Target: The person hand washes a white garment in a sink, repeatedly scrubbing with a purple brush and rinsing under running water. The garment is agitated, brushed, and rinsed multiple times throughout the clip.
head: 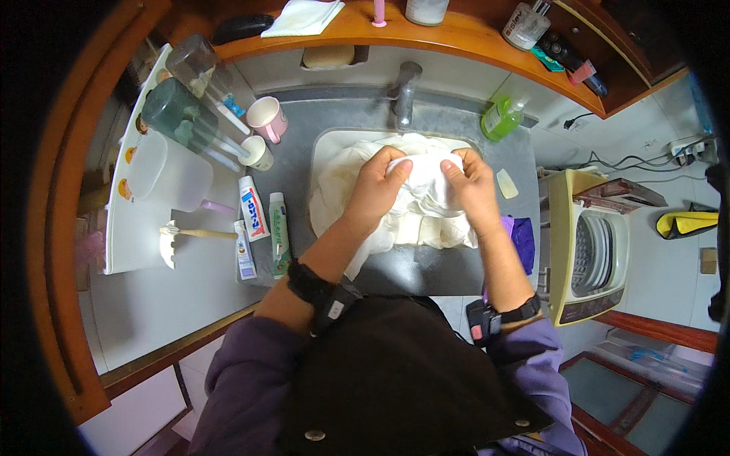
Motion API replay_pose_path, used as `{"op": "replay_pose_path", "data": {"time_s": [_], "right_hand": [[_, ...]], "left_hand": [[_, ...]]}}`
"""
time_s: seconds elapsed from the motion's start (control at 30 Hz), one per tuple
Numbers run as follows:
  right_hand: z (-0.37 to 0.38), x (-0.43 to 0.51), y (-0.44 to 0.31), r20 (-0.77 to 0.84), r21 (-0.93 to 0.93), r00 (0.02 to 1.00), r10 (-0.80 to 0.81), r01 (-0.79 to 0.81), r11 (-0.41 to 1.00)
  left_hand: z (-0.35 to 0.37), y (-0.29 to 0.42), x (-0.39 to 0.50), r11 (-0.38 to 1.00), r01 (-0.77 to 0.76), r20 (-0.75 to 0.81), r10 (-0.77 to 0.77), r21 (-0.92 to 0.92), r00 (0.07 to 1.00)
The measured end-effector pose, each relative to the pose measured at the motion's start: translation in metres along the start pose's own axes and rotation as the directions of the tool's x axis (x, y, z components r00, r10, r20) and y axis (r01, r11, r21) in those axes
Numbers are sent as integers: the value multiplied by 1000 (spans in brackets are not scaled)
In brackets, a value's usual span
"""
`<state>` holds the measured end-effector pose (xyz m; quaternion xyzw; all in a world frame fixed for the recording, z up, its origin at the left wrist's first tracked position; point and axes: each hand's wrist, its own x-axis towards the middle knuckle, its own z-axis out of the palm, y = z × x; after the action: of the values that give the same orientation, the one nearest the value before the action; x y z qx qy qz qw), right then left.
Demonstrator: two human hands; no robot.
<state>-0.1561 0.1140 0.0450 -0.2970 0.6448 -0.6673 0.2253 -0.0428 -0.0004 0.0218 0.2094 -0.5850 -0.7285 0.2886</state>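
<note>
Both of my hands pinch a gathered part of a white cloth (425, 176) above the sink. My left hand (379, 185) grips its left side, thumb on top. On the other side, my right hand (473, 185) holds it the same way, and a short stretch of fabric spans between my thumbs. More of the white fabric fills the basin and spills over its front edge towards me. Only part of the white sink rim (328, 137) shows beside the cloth. Behind it stands a metal faucet (406, 94). A bar of soap (506, 183) lies right of the basin.
Left on the grey countertop (342, 111) are a pink mug (268, 117), a paper cup (258, 154) and toothpaste tubes (280, 233). A green pump bottle (502, 118) stands back right, and a purple cloth (522, 245) hangs at the right edge. Beyond is a top-loading washing machine (593, 251) with its lid raised.
</note>
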Motion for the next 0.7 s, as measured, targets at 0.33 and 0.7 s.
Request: {"op": "replay_pose_path", "data": {"time_s": [0.33, 0.7], "right_hand": [[67, 11, 6, 97, -674, 861, -499, 426, 603], [73, 13, 10, 24, -491, 847, -531, 472, 732]], "left_hand": [[26, -9, 13, 645, 205, 49, -251, -736, 967], [16, -30, 10, 570, 181, -8, -313, -802, 950]]}}
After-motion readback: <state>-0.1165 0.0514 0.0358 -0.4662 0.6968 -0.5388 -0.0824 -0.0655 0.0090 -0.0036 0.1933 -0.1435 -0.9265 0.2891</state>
